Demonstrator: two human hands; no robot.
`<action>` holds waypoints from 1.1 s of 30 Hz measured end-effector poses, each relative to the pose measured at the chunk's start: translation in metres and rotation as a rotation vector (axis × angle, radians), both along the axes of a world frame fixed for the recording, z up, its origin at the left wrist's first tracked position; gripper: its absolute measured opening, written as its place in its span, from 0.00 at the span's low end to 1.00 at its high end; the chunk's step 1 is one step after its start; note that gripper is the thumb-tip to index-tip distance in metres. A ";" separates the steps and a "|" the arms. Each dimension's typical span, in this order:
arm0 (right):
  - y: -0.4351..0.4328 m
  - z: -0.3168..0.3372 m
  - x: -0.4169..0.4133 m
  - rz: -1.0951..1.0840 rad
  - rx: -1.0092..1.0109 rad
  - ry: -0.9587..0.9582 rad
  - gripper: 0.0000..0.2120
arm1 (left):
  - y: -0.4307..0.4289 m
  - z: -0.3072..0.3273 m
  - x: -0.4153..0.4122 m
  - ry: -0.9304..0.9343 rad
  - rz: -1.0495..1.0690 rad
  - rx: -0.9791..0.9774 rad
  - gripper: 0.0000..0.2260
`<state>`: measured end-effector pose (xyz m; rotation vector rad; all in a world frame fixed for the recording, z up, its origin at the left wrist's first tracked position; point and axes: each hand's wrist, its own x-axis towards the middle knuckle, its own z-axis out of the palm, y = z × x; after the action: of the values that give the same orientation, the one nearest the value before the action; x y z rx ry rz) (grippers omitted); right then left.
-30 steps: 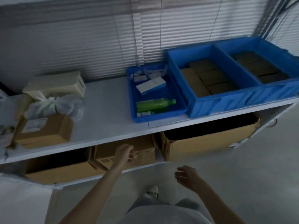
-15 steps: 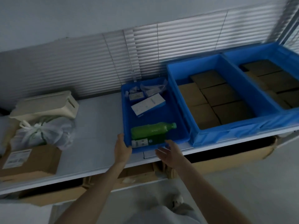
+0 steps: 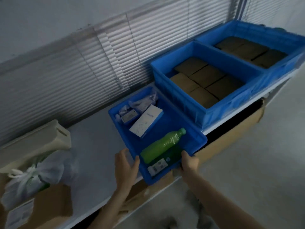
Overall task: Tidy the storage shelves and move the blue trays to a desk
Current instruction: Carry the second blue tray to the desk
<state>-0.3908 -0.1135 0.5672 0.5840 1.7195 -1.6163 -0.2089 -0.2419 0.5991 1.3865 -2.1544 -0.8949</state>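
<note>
A shallow blue tray (image 3: 194,138) sits on the white shelf (image 3: 95,146), its near end jutting past the shelf's front edge. It holds a green bottle (image 3: 162,145), a white box (image 3: 146,120) and small packets (image 3: 130,115). My left hand (image 3: 126,166) grips the tray's near left corner, thumb over the rim. My right hand (image 3: 189,162) grips its near right corner. Two deep blue bins (image 3: 231,106) (image 3: 280,40) with brown boxes inside stand to the right.
On the shelf's left lie a cream plastic holder (image 3: 33,142), a tied plastic bag (image 3: 33,177) and a cardboard box (image 3: 44,207). Open cardboard cartons (image 3: 231,138) fill the lower shelf. Window blinds run behind the shelf. Grey floor lies at the lower right.
Both hands rose from below the shelf to the tray's near end and closed on its corners. The tray has slid forward so its near end overhangs the shelf edge.
</note>
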 end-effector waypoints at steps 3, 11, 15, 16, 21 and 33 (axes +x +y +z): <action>0.033 -0.005 0.037 -0.142 0.074 0.069 0.06 | -0.036 0.015 -0.004 -0.041 -0.088 -0.137 0.15; 0.177 0.005 0.112 -0.472 0.189 0.062 0.07 | -0.073 0.027 -0.065 -0.355 -0.377 -0.141 0.24; 0.261 0.003 0.133 -0.507 0.209 -0.008 0.04 | -0.041 0.002 -0.100 -0.413 -0.554 0.157 0.18; 0.286 0.001 0.138 -0.520 0.213 -0.019 0.04 | -0.021 -0.002 -0.105 -0.389 -0.589 0.164 0.16; 0.431 0.015 0.166 -0.670 0.229 -0.010 0.04 | 0.127 -0.005 -0.112 -0.292 -0.763 0.239 0.18; 0.854 0.064 0.279 -1.142 0.352 0.179 0.11 | 0.629 0.030 -0.156 -0.281 -1.120 0.512 0.14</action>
<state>-0.1119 0.7405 0.6316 1.8911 1.9278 -2.1070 -0.3654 0.3870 0.6295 0.3310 -3.0780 -1.8033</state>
